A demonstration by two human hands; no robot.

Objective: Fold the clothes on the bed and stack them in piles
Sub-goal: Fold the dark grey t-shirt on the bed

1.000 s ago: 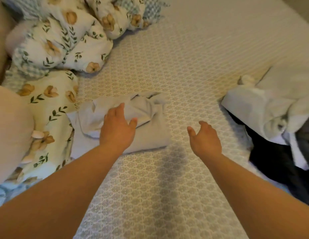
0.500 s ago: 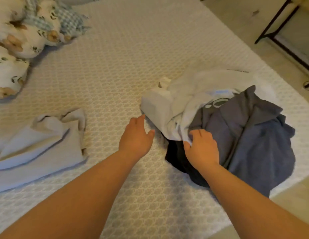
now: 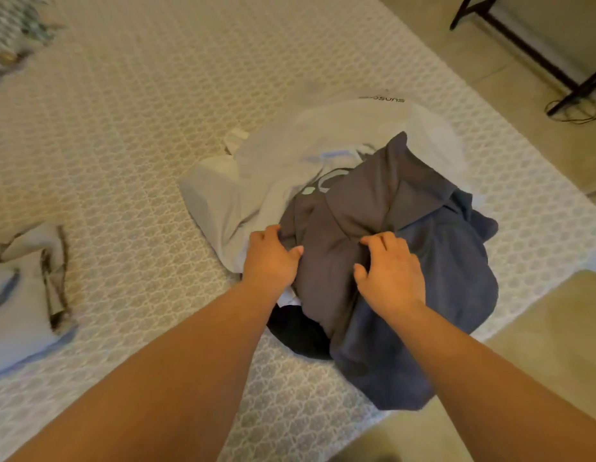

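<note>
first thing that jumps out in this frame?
Both hands, left hand and right hand, grip the grey shirt topping a jumbled clothes heap near the bed's right edge, with a white garment and blue garment underneath. A folded pale garment lies far left.

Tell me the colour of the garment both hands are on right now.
Dark grey garment, lying atop the pile; shows best in the head view.
</note>
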